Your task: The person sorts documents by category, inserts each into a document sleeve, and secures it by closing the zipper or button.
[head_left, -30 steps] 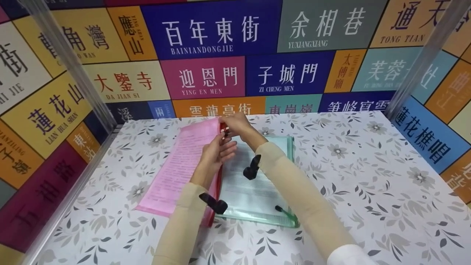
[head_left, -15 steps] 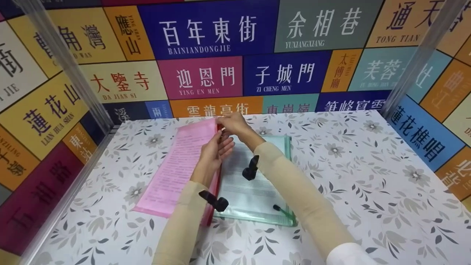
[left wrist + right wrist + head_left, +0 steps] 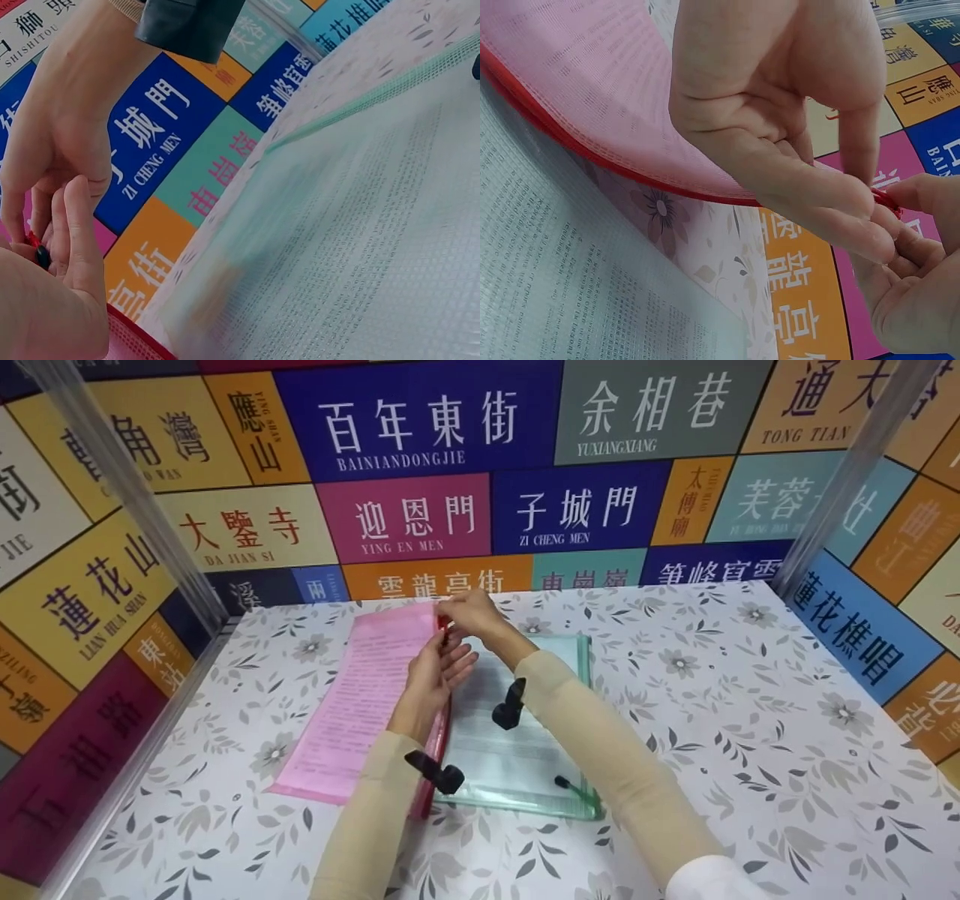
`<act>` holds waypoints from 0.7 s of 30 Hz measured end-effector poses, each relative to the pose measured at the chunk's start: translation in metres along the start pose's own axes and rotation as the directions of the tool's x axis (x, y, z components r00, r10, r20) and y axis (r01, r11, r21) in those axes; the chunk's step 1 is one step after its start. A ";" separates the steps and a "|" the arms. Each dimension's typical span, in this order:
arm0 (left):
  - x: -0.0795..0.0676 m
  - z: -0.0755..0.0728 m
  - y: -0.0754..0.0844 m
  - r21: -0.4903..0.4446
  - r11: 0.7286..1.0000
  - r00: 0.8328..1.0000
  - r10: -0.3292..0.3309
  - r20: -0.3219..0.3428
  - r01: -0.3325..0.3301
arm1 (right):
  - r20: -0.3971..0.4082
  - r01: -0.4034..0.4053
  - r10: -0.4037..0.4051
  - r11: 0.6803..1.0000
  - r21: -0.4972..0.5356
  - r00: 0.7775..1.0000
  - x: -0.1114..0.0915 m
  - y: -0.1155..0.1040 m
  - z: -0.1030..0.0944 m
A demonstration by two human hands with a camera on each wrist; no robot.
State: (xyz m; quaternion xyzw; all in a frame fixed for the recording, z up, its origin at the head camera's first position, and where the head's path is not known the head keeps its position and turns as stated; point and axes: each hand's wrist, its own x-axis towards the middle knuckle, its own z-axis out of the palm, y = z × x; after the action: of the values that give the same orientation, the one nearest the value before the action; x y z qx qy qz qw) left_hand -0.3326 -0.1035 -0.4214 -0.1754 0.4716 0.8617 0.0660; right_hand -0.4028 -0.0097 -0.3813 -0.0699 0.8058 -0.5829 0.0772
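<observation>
A pink mesh zipper document bag [image 3: 367, 705] with printed paper inside lies left of centre in the head view. Its red zipper edge [image 3: 634, 176] is lifted and bowed at the far corner. My right hand [image 3: 478, 616] pinches that corner, fingers pointing down. Just below it, my left hand [image 3: 431, 669] has thumb and forefinger on a small red zipper pull [image 3: 33, 240] with a black end; its other fingers stretch out loosely. Fingers of both hands partly hide the pull. Under the right forearm lies a green mesh zipper document bag [image 3: 517, 742], also holding printed pages.
The green bag's zipper pull [image 3: 574, 787] lies at its near right corner, with a dark tip. A table with a floral cover [image 3: 712, 720] extends around both bags. Behind stands a wall of coloured street-name panels [image 3: 409, 514], with clear posts [image 3: 847, 480] at the corners.
Both hands stay at the far corner of the pink bag, with only small finger shifts. The bag's red edge bows slightly more to the right. The green bag stays put.
</observation>
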 end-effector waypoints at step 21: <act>-0.029 0.009 -0.008 0.009 0.995 0.994 0.095 -0.060 -0.095 | -0.002 -0.120 0.123 0.970 0.211 0.992 -0.001 -0.004 0.002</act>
State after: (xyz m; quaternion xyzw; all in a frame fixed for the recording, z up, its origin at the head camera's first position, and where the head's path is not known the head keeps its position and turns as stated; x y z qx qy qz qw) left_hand -0.3058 -0.0901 -0.4123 -0.1784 0.4839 0.8567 0.0111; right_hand -0.4014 -0.0130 -0.3778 -0.0073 0.7430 -0.6595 0.1136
